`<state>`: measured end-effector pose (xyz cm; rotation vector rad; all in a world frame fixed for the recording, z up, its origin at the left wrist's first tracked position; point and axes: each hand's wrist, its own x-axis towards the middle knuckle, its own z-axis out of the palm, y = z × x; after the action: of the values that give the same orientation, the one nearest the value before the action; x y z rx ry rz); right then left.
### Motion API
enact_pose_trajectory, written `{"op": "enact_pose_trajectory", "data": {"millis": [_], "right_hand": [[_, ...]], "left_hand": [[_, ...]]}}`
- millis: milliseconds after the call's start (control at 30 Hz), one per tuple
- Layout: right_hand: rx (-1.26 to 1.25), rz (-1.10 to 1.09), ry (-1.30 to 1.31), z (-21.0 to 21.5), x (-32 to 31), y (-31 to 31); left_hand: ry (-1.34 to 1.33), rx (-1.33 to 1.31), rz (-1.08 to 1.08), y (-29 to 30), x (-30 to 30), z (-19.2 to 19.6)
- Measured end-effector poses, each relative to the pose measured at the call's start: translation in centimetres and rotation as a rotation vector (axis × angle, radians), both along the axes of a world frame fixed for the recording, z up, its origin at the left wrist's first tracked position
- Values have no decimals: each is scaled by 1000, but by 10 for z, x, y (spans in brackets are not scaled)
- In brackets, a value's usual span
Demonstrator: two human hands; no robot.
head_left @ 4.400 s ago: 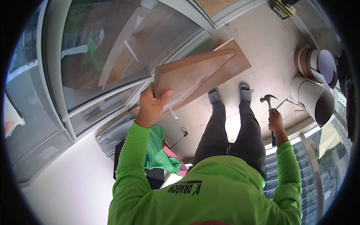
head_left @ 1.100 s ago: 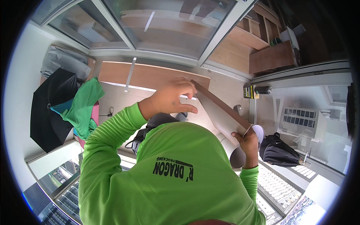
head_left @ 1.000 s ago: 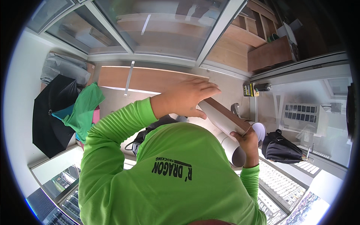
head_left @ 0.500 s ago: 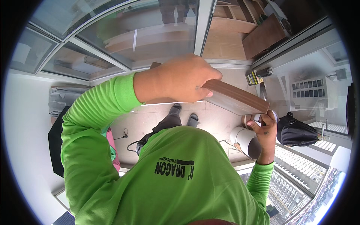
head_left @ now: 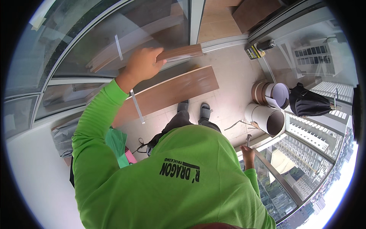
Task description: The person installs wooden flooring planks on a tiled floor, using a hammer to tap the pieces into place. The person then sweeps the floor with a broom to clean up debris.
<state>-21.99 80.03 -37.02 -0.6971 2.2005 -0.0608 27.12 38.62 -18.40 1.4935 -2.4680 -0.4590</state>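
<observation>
My left hand (head_left: 144, 64) is raised at the upper middle, its fingers closed over a narrow brown wood board (head_left: 183, 52). Below that, a wide brown wood-grain panel (head_left: 175, 89) slants above the floor in front of my feet. Whether the two pieces are joined, I cannot tell. A thin pale strip (head_left: 137, 107) crosses the panel's left part. Low on the right, my right hand (head_left: 248, 153) is closed round a tool with a metal head, which looks like a hammer (head_left: 248, 139); its handle is mostly hidden.
Rolls of brown and white edging (head_left: 263, 93) and a white cylinder (head_left: 267, 119) stand on the right, beside a black bag (head_left: 310, 101). A drill (head_left: 266, 45) lies by the door track. Glass panels (head_left: 152, 23) rise ahead; grey wrapped material (head_left: 65, 137) is at left.
My left hand has moved left and away with the board. The right hand has left the board's near end and dropped toward my side. The wide panel now shows fully.
</observation>
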Motion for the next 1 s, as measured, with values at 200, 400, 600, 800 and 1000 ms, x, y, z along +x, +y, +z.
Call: {"op": "enact_pose_trajectory", "data": {"millis": [200, 400, 600, 800, 1000], "right_hand": [[384, -184, 15, 13, 56, 88], [352, -282, 6, 26, 103, 146], [234, -130, -20, 23, 114, 194], [304, -465, -2, 90, 135, 106], [143, -207, -43, 54, 122, 172]], "left_hand": [[-141, 43, 6, -54, 28, -124], [-273, 261, 106, -81, 26, -223], [-252, 356, 181, -90, 14, -305], [-201, 352, 200, -116, 19, -338], [-266, 401, 232, -137, 12, -308]]}}
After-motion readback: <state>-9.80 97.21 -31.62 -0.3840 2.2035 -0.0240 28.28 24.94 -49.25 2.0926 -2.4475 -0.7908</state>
